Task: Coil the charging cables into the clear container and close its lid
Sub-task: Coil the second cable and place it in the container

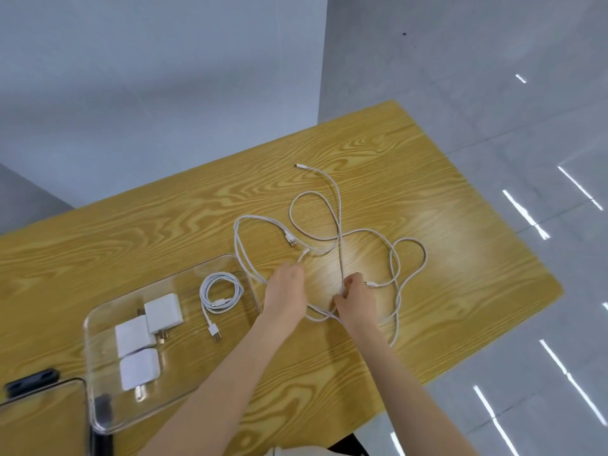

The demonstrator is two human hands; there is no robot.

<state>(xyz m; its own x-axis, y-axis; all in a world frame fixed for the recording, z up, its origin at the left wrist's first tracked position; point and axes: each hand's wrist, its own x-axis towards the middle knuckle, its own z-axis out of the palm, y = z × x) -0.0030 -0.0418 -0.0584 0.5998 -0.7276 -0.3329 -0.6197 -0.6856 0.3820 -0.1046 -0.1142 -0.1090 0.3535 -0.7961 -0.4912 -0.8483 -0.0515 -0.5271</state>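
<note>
A wood-grain table is set against pale grey walls, with glossy grey floor at 3 o'clock. Both forearms are stretched forward: the left hand is curled palm-down on white cable strands, the right hand is pinched on a strand. Loose white charging cables (thin, round, tangled) are sprawled toward 12 o'clock. At 9 o'clock, a coiled cable and three white chargers are held in the clear container.

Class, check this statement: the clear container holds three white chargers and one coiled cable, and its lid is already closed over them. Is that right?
Not quite. The head view shows the clear container open, its lid lying beside it. The three chargers and coiled cable are inside as stated.
</note>
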